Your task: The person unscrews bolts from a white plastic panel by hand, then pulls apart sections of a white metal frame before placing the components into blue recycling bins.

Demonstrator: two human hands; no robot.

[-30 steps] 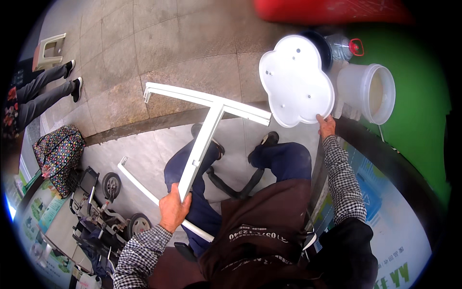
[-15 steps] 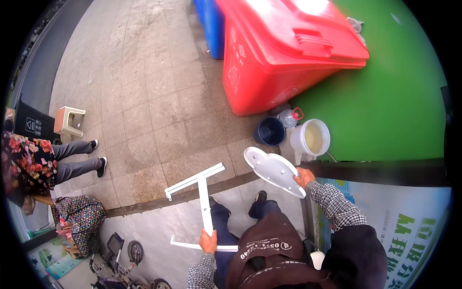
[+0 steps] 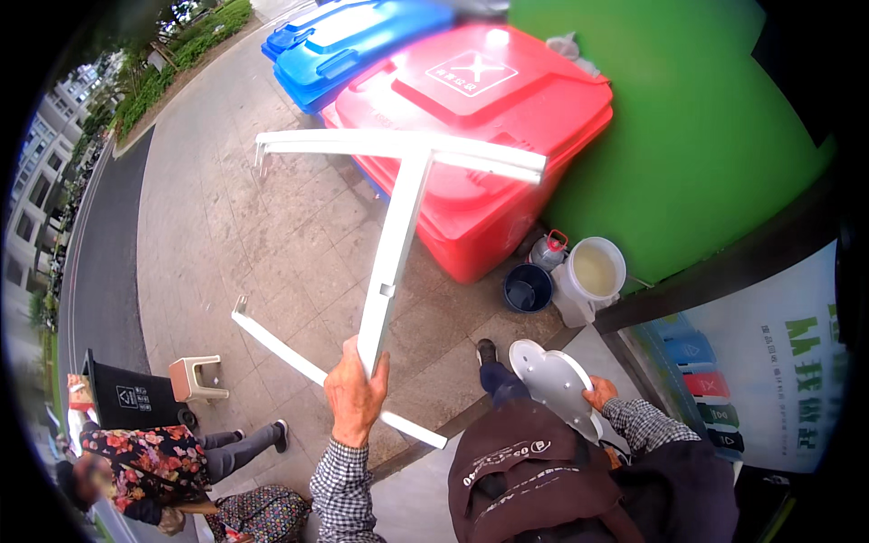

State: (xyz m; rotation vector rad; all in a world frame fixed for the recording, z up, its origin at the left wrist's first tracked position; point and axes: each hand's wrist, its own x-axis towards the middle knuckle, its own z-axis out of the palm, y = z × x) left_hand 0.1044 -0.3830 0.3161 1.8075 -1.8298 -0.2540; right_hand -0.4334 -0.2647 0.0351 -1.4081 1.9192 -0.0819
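Observation:
My left hand (image 3: 356, 394) is closed round the post of a white frame (image 3: 396, 240), raised in front of me. One long crossbar tops the post, and a second bar runs behind my hand at its lower end. The upper crossbar overlaps a red wheeled bin (image 3: 507, 100) in the view, and I cannot tell whether they touch. Low at my right side, my right hand (image 3: 599, 393) grips the edge of a white cloud-shaped panel (image 3: 554, 385). Small round bumps dot the panel's visible face.
Blue bins (image 3: 353, 45) stand beyond the red one. A dark bucket (image 3: 528, 288), a white bucket (image 3: 597, 269) and a jug with a red handle (image 3: 548, 250) sit by the green wall. On the left are a person (image 3: 149, 466), a stool (image 3: 197, 378) and a black bin (image 3: 136, 398).
My left hand has lifted the white frame up and forward, toward the red bin. The panel stays in my right hand, low at my side. The whole view has shifted, showing more bins and the road.

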